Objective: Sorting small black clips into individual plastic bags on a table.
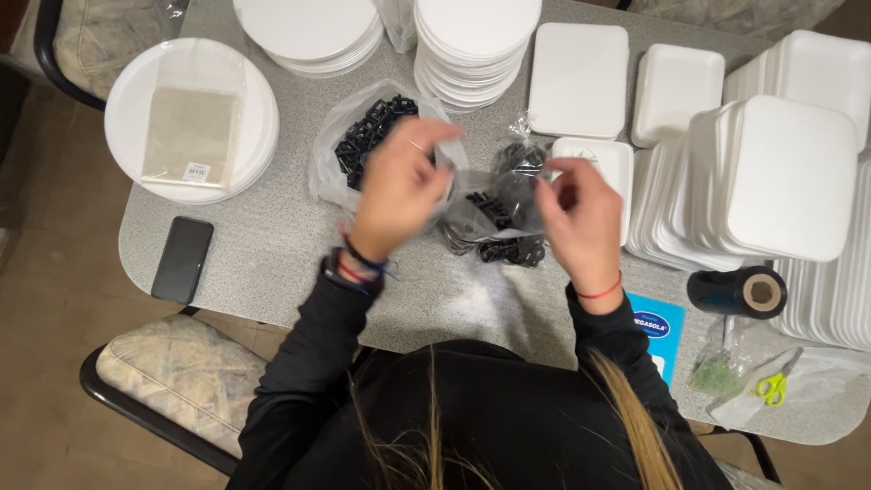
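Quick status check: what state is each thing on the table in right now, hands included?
Left hand: raised, pinching the small clear bag.
Right hand: raised, pinching the same bag.
Small clear bag: held off the table, black pieces inside.
Large clear bag: lying open, black pieces inside.
Phone: flat, screen dark.
Black roll: on its side.
Scissors: lying flat.
Foam trays: stacked.

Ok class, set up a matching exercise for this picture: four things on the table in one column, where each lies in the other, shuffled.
Things:
1. phone
2. black tape roll
3. scissors
4. small clear bag

Places:
A. between both hands
B. table's left edge
C. right side, beside stacked white trays
D. right near corner, inside clear plastic

Pairs: 1-B, 2-C, 3-D, 4-A
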